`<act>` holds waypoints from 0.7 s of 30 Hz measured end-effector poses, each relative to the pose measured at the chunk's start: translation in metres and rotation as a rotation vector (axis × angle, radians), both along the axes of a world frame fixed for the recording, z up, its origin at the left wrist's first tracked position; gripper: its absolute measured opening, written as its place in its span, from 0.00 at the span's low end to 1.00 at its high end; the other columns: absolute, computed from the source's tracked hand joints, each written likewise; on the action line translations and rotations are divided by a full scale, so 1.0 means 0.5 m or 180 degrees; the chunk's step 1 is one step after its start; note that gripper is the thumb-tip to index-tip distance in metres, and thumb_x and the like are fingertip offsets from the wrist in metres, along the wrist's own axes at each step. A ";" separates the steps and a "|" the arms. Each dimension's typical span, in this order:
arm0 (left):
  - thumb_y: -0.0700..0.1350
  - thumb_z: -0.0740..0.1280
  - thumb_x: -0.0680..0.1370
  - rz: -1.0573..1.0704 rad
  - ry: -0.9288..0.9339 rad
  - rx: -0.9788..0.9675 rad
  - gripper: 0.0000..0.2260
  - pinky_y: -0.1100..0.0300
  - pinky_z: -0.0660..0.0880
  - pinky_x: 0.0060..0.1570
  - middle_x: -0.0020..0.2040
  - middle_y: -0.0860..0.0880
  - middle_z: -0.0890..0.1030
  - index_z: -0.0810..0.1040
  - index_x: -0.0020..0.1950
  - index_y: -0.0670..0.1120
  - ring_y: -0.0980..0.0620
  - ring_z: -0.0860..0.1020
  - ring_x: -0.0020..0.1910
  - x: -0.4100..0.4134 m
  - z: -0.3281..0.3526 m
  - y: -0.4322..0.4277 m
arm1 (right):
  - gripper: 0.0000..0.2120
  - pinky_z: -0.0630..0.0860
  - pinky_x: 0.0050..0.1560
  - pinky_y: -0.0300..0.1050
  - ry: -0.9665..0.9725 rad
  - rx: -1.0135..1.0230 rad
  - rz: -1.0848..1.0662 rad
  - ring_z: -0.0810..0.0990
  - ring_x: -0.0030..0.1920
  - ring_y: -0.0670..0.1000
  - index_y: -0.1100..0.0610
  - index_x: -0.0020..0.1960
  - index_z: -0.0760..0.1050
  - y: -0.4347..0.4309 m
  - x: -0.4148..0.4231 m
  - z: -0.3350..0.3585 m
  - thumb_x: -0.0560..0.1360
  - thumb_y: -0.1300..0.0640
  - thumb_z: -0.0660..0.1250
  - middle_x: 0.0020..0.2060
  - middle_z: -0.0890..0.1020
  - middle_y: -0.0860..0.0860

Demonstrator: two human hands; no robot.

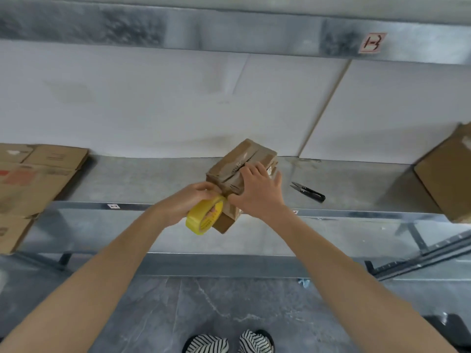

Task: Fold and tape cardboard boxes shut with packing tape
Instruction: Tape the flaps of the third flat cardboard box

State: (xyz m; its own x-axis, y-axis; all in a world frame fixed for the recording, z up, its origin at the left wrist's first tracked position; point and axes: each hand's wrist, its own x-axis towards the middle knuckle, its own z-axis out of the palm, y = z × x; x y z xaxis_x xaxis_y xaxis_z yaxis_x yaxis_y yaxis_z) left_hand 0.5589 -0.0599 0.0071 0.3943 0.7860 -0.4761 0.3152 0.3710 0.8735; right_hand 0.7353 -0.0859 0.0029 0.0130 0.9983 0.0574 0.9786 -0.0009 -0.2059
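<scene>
A small brown cardboard box (239, 159) sits on the metal shelf (142, 179), turned diagonally, its near corner hanging over the front edge. Its top flaps are folded down with old tape along the seam. My left hand (188, 202) grips a yellow roll of packing tape (204, 217) at the box's near corner. My right hand (257, 189) lies flat on the box top, fingers spread, with the thumb pressing at the near edge beside the roll.
Small black snips (309, 192) lie on the shelf right of the box. Flattened cardboard (33, 179) is stacked at the left end. A larger brown box (446, 174) stands at the right. White wall panels back the shelf; grey floor and striped slippers show below.
</scene>
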 end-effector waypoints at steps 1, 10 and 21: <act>0.38 0.62 0.79 0.0053 -0.0118 -0.0074 0.06 0.62 0.76 0.36 0.42 0.47 0.80 0.77 0.50 0.46 0.52 0.79 0.37 0.021 -0.005 -0.019 | 0.26 0.53 0.68 0.63 -0.0025 -0.0069 0.0052 0.58 0.70 0.50 0.52 0.63 0.66 -0.004 0.018 0.001 0.69 0.41 0.61 0.64 0.68 0.47; 0.37 0.62 0.79 0.1205 -0.1231 -0.0528 0.03 0.63 0.71 0.21 0.32 0.42 0.75 0.72 0.47 0.43 0.50 0.76 0.24 0.159 -0.041 -0.132 | 0.35 0.53 0.69 0.65 -0.0362 -0.0514 0.0745 0.46 0.77 0.52 0.48 0.74 0.56 -0.018 0.131 0.014 0.72 0.43 0.67 0.77 0.51 0.50; 0.45 0.62 0.81 0.1513 -0.0863 0.0006 0.05 0.59 0.70 0.26 0.31 0.43 0.78 0.71 0.50 0.44 0.48 0.72 0.22 0.242 -0.081 -0.173 | 0.37 0.46 0.72 0.64 -0.0105 -0.0555 0.0998 0.45 0.77 0.50 0.46 0.76 0.53 0.001 0.183 0.009 0.74 0.45 0.68 0.78 0.47 0.48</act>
State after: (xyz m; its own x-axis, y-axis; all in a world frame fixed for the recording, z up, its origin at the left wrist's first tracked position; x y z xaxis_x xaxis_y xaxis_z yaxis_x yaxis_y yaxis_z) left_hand 0.6799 -0.1464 -0.0335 0.1037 0.9084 -0.4051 -0.1234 0.4159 0.9010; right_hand 0.8269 -0.0854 0.0076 -0.2945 0.9482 -0.1187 0.9429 0.2682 -0.1976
